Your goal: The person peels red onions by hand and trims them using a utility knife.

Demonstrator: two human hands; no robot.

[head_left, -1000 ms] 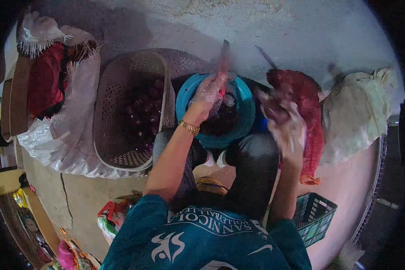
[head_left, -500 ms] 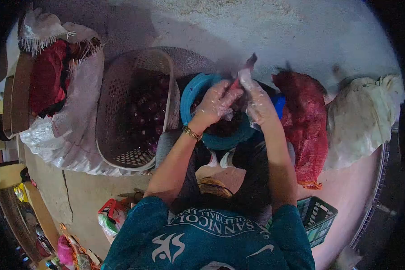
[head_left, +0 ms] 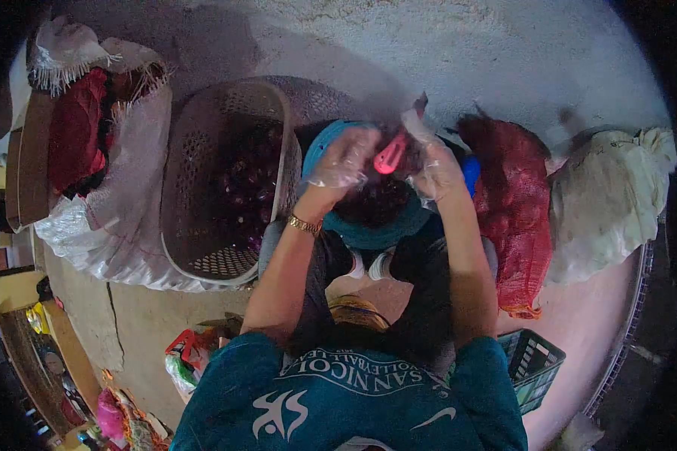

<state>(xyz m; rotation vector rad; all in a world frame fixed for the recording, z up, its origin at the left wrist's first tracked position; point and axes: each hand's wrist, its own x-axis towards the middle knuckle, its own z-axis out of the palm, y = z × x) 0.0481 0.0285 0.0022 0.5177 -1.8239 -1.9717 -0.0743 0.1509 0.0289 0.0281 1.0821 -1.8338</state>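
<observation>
A knife with a red handle [head_left: 388, 155] slants over the blue basin [head_left: 320, 150], its dark tip pointing up and right. My right hand [head_left: 435, 167], in a clear plastic glove, pinches the blade part of the knife. My left hand [head_left: 346, 156], gloved too and with a gold watch at the wrist, is just left of the handle, apart from it. Its fingers are blurred but look loosely spread, with nothing seen in them. Dark purple-red pieces [head_left: 372, 203], like onions, lie in the basin below both hands.
Left of the basin, a perforated basket [head_left: 184, 165] holds dark red onions. Farther left is a white woven sack [head_left: 139, 143]. A red mesh sack [head_left: 508, 195] and a whitish sack [head_left: 602, 203] stand at the right, a green crate [head_left: 538, 372] below them.
My right hand came in from the right to the knife, which has tilted rightward. My left hand has let go of the red handle and moved slightly left.
</observation>
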